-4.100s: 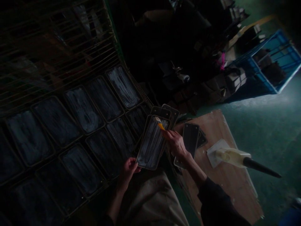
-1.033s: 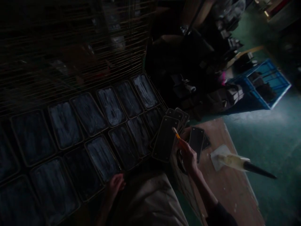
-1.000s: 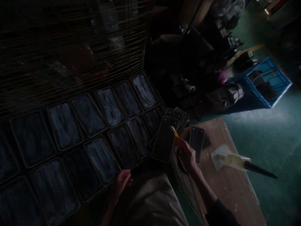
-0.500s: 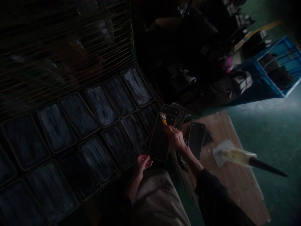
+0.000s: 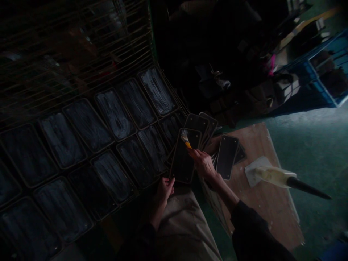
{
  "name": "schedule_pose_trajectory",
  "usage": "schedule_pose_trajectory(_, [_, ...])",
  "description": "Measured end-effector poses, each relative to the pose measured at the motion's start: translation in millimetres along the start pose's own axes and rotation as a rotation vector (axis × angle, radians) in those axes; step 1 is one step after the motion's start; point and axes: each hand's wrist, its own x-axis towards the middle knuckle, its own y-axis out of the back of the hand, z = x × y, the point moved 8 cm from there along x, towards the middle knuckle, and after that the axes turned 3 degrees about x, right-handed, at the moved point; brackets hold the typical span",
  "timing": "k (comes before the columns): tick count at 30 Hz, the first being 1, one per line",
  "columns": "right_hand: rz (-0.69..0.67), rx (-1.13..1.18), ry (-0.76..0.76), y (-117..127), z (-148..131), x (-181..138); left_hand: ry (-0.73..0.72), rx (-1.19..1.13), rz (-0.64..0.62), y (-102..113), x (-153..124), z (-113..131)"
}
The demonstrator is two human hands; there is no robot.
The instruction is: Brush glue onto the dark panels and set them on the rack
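Observation:
My right hand [image 5: 203, 162] is closed around a paintbrush [image 5: 187, 141] with a yellow handle. Its pale bristles touch the upper part of a dark rectangular plate [image 5: 183, 159] with rounded corners, where a whitish smear shows. With its fingers my left hand [image 5: 166, 187] pinches the lower left corner of that same plate. Under and behind it lie more dark plates [image 5: 194, 121], fanned out in a pile. To the left, rows of similar plates [image 5: 114, 113] carry streaky whitish coating.
A wooden board [image 5: 261, 210] at right bears other dark plates [image 5: 227, 156] and a pale bottle with a long black nozzle [image 5: 277, 177]. A wire cage [image 5: 108, 72] rises behind the rows. A blue crate [image 5: 307, 72] stands far right. The scene is dim.
The brush has moved slightly left and down on the plate, and a whitish smear now shows by its bristles. My left hand still holds the corner. The view has shifted a little.

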Motion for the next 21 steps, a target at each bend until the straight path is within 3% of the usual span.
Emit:
schedule_pose_trajectory(3, [0.022,0.005,-0.017,6,-2,1,0.119,-0.312,-0.149,-18,-5,-11])
schedule_pose_trajectory(5, [0.043,0.010,-0.029,12,-3,2,0.098,-0.418,-0.193,-24,-5,-6])
schedule_pose_trajectory(8, [0.076,0.003,-0.025,21,-3,12,-0.020,-0.307,-0.093,-16,-2,4])
schedule_pose_trajectory(11, [0.093,-0.017,-0.020,24,2,26,-0.122,-0.135,-0.077,-11,-1,15])
schedule_pose_trajectory(15, [0.041,-0.013,-0.003,5,2,22,-0.181,-0.054,-0.100,-11,-6,29])
schedule_pose_trajectory(21, [-0.131,0.061,0.063,-41,-38,-40,-0.172,-0.108,-0.120,-12,-10,40])
